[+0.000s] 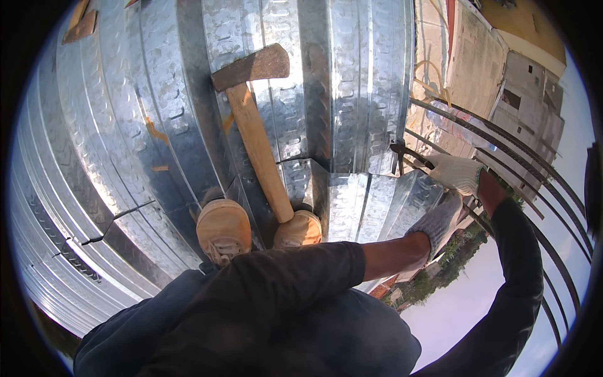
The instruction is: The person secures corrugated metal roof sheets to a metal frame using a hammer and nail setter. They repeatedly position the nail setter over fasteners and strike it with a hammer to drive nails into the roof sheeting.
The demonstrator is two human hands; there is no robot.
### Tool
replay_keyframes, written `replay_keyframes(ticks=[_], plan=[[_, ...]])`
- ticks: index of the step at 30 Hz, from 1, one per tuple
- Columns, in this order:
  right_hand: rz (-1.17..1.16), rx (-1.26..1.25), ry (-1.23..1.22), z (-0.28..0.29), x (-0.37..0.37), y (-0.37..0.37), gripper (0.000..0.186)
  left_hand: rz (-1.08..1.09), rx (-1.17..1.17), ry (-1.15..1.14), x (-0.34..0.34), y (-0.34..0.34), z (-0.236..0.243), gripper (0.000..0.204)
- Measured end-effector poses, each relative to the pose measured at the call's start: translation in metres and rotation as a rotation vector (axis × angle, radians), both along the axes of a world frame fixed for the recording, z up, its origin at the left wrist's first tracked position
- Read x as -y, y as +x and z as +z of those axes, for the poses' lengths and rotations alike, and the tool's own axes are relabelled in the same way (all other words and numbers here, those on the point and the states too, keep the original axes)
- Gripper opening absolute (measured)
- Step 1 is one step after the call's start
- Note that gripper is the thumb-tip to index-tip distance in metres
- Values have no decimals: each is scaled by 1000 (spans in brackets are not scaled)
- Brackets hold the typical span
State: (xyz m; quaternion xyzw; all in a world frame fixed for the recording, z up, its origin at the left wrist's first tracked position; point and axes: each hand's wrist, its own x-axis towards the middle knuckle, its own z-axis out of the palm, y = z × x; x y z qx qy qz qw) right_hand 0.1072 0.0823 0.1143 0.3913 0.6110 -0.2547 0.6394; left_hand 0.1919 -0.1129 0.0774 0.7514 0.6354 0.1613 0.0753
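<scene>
In my right hand, which wears a white knitted glove, is a dark pair of pincers. Their jaws point left, over the edge of the galvanized ribbed metal sheet. My left hand, also gloved, reaches across my body to just below the right one, close to the steel rebars. The left fingers are hidden, so their grip cannot be made out. A hatchet with a rusty head and wooden handle lies on the sheet, its handle end at my right shoe.
My left shoe rests on the ribbed decking. Several long rebars curve along the right side. Beyond the sheet's right edge are a pale wall, buildings, greenery and sky. A rusty piece lies at the upper left.
</scene>
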Motion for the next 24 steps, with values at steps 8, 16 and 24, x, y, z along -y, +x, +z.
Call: replay_keyframes(ticks=[8, 16, 24], plan=[[-571, -154, -92, 10, 14, 45, 48, 20, 318, 14, -8, -24, -7, 29], [-426, -242, -10, -25, 60, 81, 48, -214, 120, 23, 5, -104, 18, 39], [-337, -284, 148, -26, 115, 118, 48, -310, 77, -60, 6, -88, 5, 43]])
